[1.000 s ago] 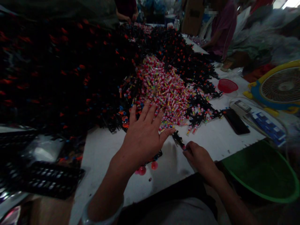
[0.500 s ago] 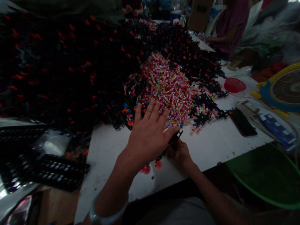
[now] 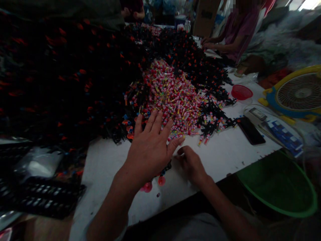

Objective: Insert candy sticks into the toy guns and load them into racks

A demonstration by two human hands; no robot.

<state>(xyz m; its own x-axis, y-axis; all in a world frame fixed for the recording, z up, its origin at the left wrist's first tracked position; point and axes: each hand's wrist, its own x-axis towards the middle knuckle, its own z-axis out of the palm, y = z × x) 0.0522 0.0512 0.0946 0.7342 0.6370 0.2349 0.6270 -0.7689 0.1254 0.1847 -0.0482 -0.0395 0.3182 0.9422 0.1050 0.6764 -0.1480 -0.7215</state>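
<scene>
At ten o'clock from the left hand is a broad heap of orange-tipped black pieces. That hand is palm down, fingers straight and slightly parted; what lies beneath its palm is hidden. Pink cups show at six o'clock. Small tubes are piled at one. The right hand, at four, has loosely curled fingers; I cannot tell whether they hold anything. A phone lies at three.

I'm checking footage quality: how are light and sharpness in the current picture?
Head view: dim overall, the black pile at left nearly lost in darkness; head view, top right corner: a bright patch; head view: left hand fairly clear, right hand somewhat softer.
</scene>
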